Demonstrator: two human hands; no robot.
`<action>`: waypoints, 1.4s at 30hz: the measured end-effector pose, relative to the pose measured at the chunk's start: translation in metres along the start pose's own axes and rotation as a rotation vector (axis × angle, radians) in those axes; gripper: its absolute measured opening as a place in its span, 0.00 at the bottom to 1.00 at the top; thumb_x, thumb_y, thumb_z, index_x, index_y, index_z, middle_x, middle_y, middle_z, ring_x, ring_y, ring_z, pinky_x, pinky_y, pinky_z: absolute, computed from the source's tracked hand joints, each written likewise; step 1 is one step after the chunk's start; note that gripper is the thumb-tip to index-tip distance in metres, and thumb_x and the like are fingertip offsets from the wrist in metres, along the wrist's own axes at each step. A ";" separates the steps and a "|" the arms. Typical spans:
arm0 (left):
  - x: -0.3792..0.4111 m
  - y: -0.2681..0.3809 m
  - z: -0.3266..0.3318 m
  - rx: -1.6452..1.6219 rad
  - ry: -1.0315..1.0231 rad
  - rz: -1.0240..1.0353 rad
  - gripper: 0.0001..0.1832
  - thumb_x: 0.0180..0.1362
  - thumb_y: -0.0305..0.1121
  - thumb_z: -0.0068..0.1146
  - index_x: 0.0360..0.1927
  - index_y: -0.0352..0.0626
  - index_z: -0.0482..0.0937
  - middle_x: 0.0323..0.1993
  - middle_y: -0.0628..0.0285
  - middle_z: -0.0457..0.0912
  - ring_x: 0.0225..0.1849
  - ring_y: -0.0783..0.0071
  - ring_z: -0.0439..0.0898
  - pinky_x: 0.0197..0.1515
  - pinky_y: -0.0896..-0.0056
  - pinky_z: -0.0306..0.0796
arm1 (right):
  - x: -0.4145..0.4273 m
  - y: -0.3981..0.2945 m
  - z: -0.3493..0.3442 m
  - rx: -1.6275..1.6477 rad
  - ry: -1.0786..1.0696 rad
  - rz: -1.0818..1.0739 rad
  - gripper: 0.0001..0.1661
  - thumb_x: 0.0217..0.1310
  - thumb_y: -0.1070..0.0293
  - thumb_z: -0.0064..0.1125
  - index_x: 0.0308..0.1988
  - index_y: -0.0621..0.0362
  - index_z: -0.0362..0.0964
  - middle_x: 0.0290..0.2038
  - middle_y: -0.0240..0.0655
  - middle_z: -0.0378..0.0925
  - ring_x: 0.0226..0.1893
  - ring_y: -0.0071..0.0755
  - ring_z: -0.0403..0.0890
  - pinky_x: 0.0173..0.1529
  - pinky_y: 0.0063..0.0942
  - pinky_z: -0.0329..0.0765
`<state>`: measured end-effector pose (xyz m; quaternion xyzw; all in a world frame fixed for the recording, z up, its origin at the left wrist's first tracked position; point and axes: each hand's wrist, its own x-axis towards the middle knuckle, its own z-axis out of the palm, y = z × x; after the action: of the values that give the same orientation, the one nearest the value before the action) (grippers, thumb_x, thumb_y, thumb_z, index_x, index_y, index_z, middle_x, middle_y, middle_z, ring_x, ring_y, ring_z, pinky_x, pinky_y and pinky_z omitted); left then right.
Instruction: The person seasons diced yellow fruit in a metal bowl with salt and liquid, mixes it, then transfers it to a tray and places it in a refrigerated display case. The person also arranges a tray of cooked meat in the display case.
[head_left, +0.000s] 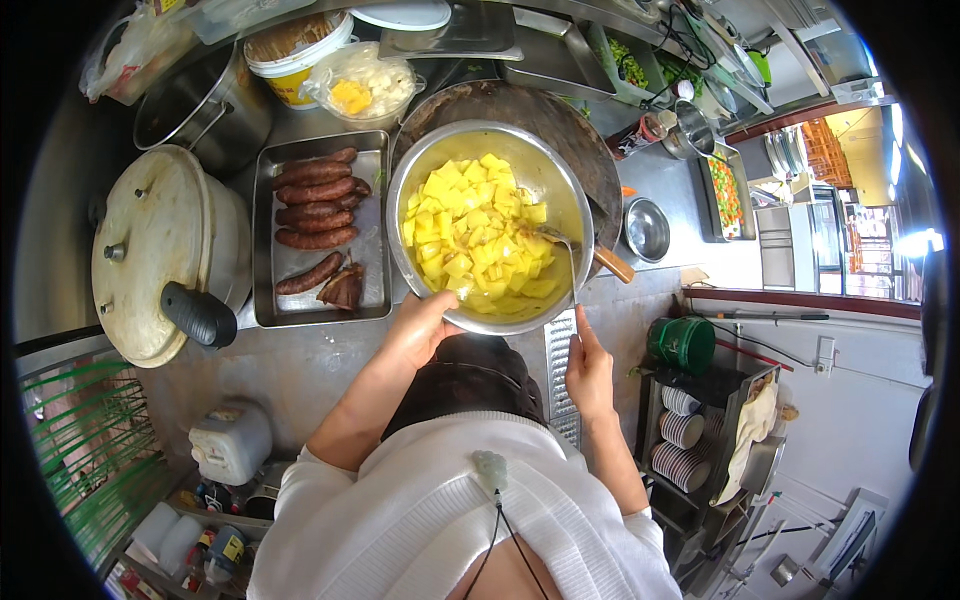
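A large metal bowl (555, 161) holds many yellow chunks (480, 232), which look like cut potato. My left hand (424, 326) grips the bowl's near left rim, thumb over the edge. In my right hand (589, 367) is the handle of a metal spoon (572, 277); its head lies among the chunks at the right side of the bowl. Under the bowl is a round wooden chopping board (480, 101). A cleaver's wooden handle (613, 262) sticks out beside the bowl, its blade mostly hidden.
Left of the bowl, a metal tray (322, 319) holds several sausages (315, 199) and a piece of dark meat (343, 287). Beyond it stands a big lidded pressure cooker (150, 255). A small metal bowl (646, 229) sits at the right, with a tray of diced vegetables (725, 195) farther off.
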<state>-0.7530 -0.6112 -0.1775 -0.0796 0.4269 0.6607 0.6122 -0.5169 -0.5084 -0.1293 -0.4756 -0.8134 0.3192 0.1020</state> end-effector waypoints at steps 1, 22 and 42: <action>0.000 0.000 0.002 0.024 0.011 0.014 0.27 0.54 0.20 0.46 0.60 0.30 0.63 0.50 0.50 0.76 0.47 0.58 0.81 0.47 0.56 0.80 | -0.001 -0.006 -0.004 0.014 0.035 -0.014 0.31 0.62 0.81 0.46 0.65 0.57 0.59 0.18 0.54 0.67 0.15 0.47 0.67 0.25 0.27 0.68; 0.004 -0.002 0.000 0.002 0.024 0.030 0.27 0.53 0.20 0.47 0.59 0.27 0.64 0.52 0.47 0.74 0.46 0.55 0.81 0.44 0.54 0.82 | 0.023 -0.023 -0.015 0.030 0.017 0.001 0.26 0.64 0.80 0.43 0.62 0.67 0.61 0.30 0.53 0.79 0.26 0.26 0.73 0.35 0.29 0.73; 0.001 0.002 0.007 0.000 0.056 0.003 0.28 0.52 0.20 0.47 0.60 0.30 0.63 0.51 0.50 0.75 0.47 0.58 0.80 0.42 0.57 0.82 | 0.051 -0.021 -0.004 -0.179 0.039 -0.182 0.29 0.63 0.80 0.45 0.64 0.60 0.61 0.18 0.53 0.68 0.15 0.34 0.71 0.26 0.26 0.69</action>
<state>-0.7519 -0.6057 -0.1726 -0.0973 0.4440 0.6591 0.5991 -0.5564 -0.4710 -0.1204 -0.4129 -0.8764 0.2253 0.1034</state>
